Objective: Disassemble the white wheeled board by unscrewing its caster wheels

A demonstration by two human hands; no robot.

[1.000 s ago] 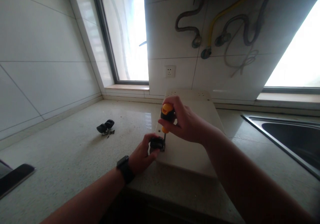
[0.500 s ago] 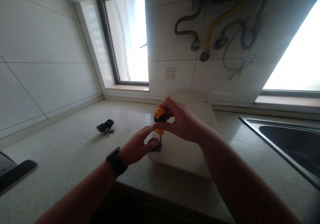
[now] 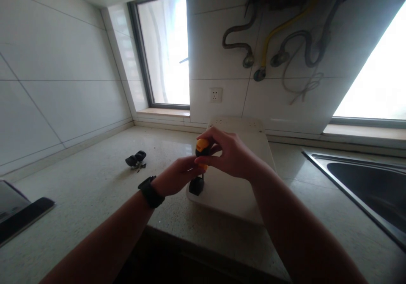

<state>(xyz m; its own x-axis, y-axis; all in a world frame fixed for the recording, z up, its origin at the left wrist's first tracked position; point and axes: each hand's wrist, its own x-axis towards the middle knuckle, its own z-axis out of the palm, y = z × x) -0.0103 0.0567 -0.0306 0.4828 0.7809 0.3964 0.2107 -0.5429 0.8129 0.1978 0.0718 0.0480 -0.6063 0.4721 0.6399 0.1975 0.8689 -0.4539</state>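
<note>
My right hand (image 3: 230, 153) is wrapped round the handle of a yellow-and-black screwdriver (image 3: 202, 145), held upright. My left hand (image 3: 174, 177) closes its thumb and fingers on the screwdriver's lower end. The shaft points down at a black caster (image 3: 196, 186) on the near left corner of a white board-like piece (image 3: 234, 195). Its tip is hard to make out behind the caster. The white piece lies flat on the counter, close to its front edge.
Loose black casters (image 3: 135, 159) and small bits lie on the counter (image 3: 104, 187) to the left. A sink (image 3: 317, 159) is at the right. A dark-edged object (image 3: 31, 212) sits at the far left. Pipes (image 3: 237, 45) and a socket (image 3: 215, 94) are on the wall.
My left hand has moved from the caster up to the screwdriver's lower end, leaving the caster more exposed. My right hand stays on the handle. The view has shifted slightly.
</note>
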